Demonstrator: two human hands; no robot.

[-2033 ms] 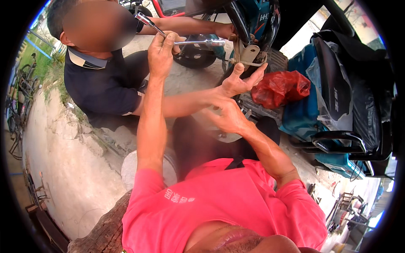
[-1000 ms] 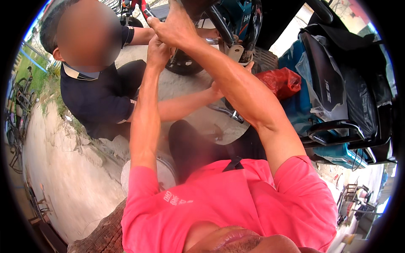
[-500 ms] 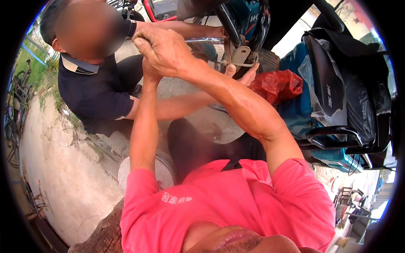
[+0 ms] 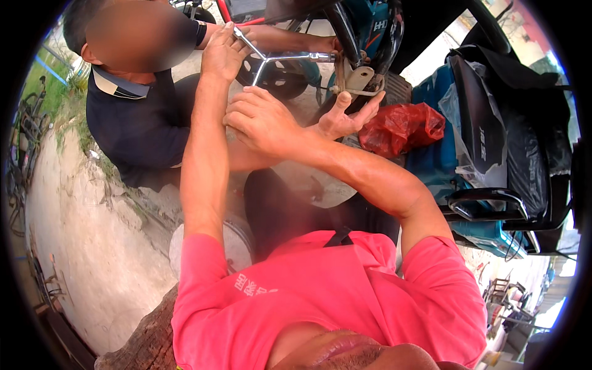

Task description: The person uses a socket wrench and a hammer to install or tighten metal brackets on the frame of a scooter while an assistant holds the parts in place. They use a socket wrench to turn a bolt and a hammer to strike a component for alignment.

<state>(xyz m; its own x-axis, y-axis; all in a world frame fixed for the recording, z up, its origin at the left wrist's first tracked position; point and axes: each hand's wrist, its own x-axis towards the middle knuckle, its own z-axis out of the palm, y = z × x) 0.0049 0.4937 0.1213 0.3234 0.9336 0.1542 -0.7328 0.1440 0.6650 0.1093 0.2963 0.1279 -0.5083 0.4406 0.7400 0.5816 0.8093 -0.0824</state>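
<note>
A chrome Y-shaped socket wrench [image 4: 266, 59] reaches rightward to a metal bracket [image 4: 359, 79] under a black tube on the teal vehicle. The fingers of my left hand [image 4: 223, 57] bend against the wrench's upper arm, near its tip. Lower down, my right hand [image 4: 262, 121] has its fingers curled at the end of the lower arm; that end is partly hidden by them. Just right of the bracket's underside, a co-worker's hand [image 4: 349, 117] is held with fingers spread. The co-worker's other hand [image 4: 325, 45] is by the tube, partly hidden.
A co-worker in a dark shirt [image 4: 132, 132] crouches at the left. Near the bracket hangs a red plastic bag [image 4: 402, 128], with a plastic-wrapped black seat [image 4: 481, 123] farther right. A pale bucket [image 4: 237, 243] stands below my left forearm, and a log [image 4: 139, 336] lies at lower left.
My hands, together over the wrench before, are now apart: the left moved up, the right down. More of the wrench shows. The co-worker's lower hand has shifted slightly left and opened wider.
</note>
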